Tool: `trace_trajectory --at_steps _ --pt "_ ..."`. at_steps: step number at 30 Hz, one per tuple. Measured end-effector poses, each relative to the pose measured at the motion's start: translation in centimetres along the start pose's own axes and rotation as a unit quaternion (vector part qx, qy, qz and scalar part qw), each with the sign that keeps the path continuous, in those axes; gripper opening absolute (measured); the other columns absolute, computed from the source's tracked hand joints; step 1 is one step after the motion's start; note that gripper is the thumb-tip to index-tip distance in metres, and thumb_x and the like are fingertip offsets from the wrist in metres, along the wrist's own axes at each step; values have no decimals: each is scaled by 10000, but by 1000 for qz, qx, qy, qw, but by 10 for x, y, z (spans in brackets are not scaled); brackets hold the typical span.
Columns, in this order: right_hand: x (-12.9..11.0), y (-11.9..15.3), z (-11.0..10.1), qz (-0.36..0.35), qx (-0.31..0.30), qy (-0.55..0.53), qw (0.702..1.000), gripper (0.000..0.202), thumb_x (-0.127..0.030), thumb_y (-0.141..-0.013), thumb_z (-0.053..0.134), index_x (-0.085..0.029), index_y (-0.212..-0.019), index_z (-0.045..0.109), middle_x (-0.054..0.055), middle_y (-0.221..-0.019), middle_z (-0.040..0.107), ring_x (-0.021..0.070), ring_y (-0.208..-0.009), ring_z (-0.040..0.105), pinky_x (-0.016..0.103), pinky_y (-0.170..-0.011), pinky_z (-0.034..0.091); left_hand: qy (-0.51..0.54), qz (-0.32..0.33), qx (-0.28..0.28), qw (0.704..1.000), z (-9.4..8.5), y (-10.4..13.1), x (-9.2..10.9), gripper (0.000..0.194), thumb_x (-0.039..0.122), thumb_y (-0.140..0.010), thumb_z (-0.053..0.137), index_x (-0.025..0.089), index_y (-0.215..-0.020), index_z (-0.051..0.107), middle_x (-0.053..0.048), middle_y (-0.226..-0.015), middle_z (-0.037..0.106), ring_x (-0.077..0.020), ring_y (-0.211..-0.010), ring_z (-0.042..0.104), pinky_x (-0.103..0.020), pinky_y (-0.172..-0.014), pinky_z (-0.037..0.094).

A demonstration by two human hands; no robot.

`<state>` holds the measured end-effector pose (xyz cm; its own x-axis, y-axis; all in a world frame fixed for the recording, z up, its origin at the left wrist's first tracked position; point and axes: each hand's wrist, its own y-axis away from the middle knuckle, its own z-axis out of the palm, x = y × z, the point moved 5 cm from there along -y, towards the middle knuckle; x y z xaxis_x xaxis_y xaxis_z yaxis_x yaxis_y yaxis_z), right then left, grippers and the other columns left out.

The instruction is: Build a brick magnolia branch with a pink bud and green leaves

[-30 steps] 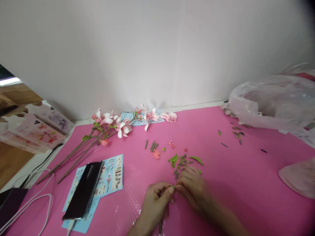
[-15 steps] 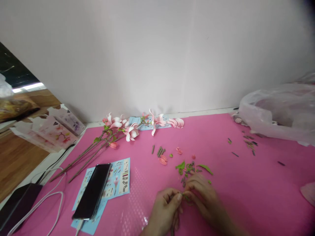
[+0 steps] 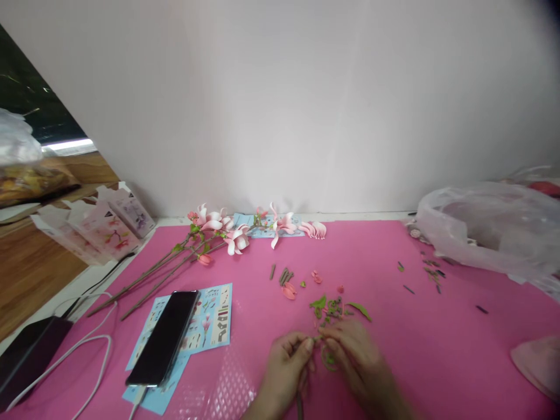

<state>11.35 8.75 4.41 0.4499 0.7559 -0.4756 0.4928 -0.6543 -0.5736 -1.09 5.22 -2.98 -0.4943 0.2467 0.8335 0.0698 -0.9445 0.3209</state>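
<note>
My left hand (image 3: 286,367) is closed in a pinch at the lower middle of the pink mat, with a brown stem (image 3: 300,403) hanging below its fingers. My right hand (image 3: 356,356) meets it fingertip to fingertip, closed on a small piece too tiny to make out. A green ring-shaped piece (image 3: 328,358) shows under the right fingers. Just beyond the hands lie green leaf pieces (image 3: 359,311) and a small heap of green and brown parts (image 3: 334,308). Farther back are brown sticks (image 3: 286,276) and a pink bud piece (image 3: 289,291).
Assembled flower branches (image 3: 205,233) lie at the back left. A phone (image 3: 165,338) rests on blue instruction sheets (image 3: 219,315). Cartons (image 3: 105,227) and a black box (image 3: 32,356) stand left. A plastic bag (image 3: 485,227) and scattered parts (image 3: 433,273) are at right.
The view has shifted slightly, and things at the back sit lower in it. Both hands remain together; the green ring piece under the right fingers shows more clearly.
</note>
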Motion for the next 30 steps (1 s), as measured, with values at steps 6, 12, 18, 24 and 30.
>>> trace_trajectory --at_steps 6,12,18,24,30 --pt "0 7 -13 -22 -39 46 998 256 -179 -852 518 -222 -1078 631 78 -1000 694 246 -951 635 388 -814 523 86 7 33 996 -8 -4 9 299 424 -782 606 141 -705 550 69 -492 511 -10 -293 229 -154 -295 246" --pt "31 -34 0 58 -121 60 989 168 -160 -869 492 -198 -907 651 47 -820 672 185 -738 626 312 -657 509 112 4 37 993 -10 -4 10 187 307 -751 617 125 -748 576 43 -511 559 -19 -302 276 -153 -298 260" --pt "52 -78 44 53 -106 65 991 150 -114 -832 505 -177 -789 634 49 -775 623 193 -762 590 297 -687 447 90 17 45 995 -14 -9 15 232 335 -698 675 116 -736 604 44 -505 572 -20 -280 302 -164 -290 312" --pt "50 -80 42 79 -105 -7 991 83 -135 -790 574 -172 -724 608 38 -752 630 188 -740 598 305 -683 466 52 24 42 997 -17 -11 17 267 349 -700 685 102 -797 649 29 -558 595 -28 -302 351 -179 -312 360" --pt "42 -29 12 141 -124 -131 973 137 -292 -837 564 -166 -814 614 29 -728 673 154 -635 643 254 -566 531 1 10 23 1000 -11 -3 13 288 373 -740 673 96 -818 685 65 -489 508 -21 -317 316 -162 -330 320"
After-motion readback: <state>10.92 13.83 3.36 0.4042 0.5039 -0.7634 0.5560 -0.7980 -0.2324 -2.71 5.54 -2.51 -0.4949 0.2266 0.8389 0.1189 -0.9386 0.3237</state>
